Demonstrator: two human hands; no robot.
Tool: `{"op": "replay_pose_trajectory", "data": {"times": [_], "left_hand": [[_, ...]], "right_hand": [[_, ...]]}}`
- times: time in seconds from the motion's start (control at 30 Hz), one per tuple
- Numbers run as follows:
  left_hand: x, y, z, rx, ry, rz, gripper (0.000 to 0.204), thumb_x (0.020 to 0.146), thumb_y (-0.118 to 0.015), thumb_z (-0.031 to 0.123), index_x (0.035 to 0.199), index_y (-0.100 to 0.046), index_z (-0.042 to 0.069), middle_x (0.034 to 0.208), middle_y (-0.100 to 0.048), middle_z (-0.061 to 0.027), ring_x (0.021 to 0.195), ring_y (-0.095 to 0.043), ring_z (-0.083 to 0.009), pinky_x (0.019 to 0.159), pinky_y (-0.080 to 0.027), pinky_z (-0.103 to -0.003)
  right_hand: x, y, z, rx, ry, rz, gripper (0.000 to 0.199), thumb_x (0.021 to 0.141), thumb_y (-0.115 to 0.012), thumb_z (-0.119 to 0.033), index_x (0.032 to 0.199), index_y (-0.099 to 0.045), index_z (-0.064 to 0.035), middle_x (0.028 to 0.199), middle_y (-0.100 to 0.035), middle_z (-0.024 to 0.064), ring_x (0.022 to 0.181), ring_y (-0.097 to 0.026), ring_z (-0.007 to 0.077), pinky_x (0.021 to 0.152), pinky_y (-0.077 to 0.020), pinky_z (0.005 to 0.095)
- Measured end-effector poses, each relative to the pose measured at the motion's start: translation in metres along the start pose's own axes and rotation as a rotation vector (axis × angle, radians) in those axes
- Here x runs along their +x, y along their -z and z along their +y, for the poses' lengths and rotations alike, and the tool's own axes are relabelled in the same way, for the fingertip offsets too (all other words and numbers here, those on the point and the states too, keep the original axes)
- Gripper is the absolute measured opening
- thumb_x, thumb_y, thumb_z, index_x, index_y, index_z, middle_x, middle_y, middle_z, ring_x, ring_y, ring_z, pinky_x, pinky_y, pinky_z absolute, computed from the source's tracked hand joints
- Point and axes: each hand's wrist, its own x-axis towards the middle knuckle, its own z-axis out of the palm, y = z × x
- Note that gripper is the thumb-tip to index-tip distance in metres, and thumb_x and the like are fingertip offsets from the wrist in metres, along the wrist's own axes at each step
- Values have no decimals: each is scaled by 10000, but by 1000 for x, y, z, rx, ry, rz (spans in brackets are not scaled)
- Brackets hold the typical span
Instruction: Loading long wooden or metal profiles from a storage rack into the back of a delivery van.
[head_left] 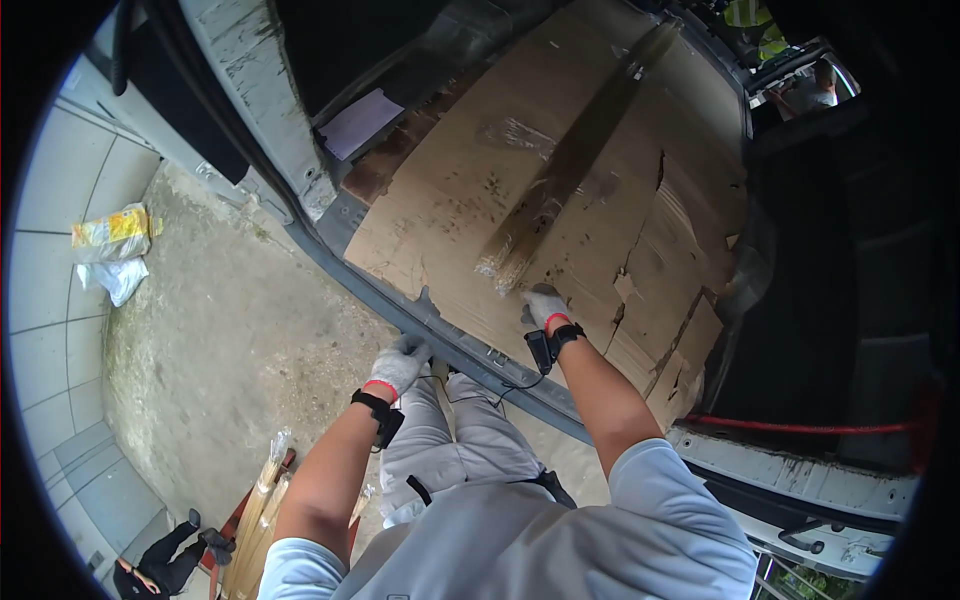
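On the cardboard-covered van floor (pixel 430 215) lies a long, narrow bundle (pixel 580 150) of brown strips or sticks in clear plastic wrap, running away from me. My right hand (pixel 547 303), in a grey work glove, is just beside the bundle's near end, low over the cardboard. Its thumb stands apart from the fingers, and nothing shows in it. My left hand (pixel 403 362), gloved alike, hangs by the van's rear sill (pixel 460 352), in front of my legs. Its fingertips are too unclear to read. Both wrists carry black strapped devices.
More long wrapped bundles (pixel 262 510) rest on a red cart or frame at lower left, near a person in dark clothes (pixel 165 560). Bags (pixel 115 245) lie against the left wall. A red bar (pixel 800 427) crosses the van's right side. People appear beyond the van's far end.
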Motion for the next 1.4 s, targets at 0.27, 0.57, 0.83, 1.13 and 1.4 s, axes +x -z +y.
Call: {"op": "replay_pose_trajectory", "data": {"times": [0.27, 0.57, 0.83, 1.13, 1.4], "left_hand": [[144, -37, 35, 325, -209, -78, 370, 888, -637, 365, 1140, -623, 94, 1089, -708, -169, 1023, -662, -371, 879, -529, -463], [217, -88, 114, 513, -419, 10, 475, 872, -630, 404, 1211, -561, 77, 1142, -657, -218, 996, -653, -391, 875, -518, -468], [236, -122, 151, 764, -362, 139, 593, 829, -670, 444, 1218, -497, 31, 1180, -595, -217, 1031, -639, -348, 831, -523, -440], [267, -138, 155, 896, -262, 98, 547, 809, -699, 371, 1188, -513, 23, 1033, -599, -185, 927, -664, -333, 740, -553, -418], [269, -112, 177, 735, -328, -45, 556, 772, -702, 240, 1230, -521, -18, 1107, -628, -240, 977, -664, -388, 794, -559, -451]], "right_hand": [[45, -57, -41, -490, 100, 319, 1125, 683, -817, -461, 1494, -229, 50, 1317, -555, 302, 1178, -583, 397, 1007, -477, 428], [71, -53, -44, -626, -18, 489, 1128, 663, -800, -553, 1468, -228, -8, 1235, -560, 285, 1090, -609, 432, 910, -528, 475], [55, -38, -37, -538, -65, 542, 1122, 669, -815, -525, 1458, -219, 6, 1233, -538, 306, 1070, -609, 445, 885, -538, 475], [60, -20, -38, -534, 207, 549, 1031, 733, -756, -540, 1474, -300, 14, 1239, -565, 269, 1124, -591, 435, 912, -518, 478], [169, 1, -70, -202, 265, 244, 635, 869, -628, -510, 1218, -626, 20, 1229, -654, 207, 1133, -625, 343, 902, -510, 412]]}}
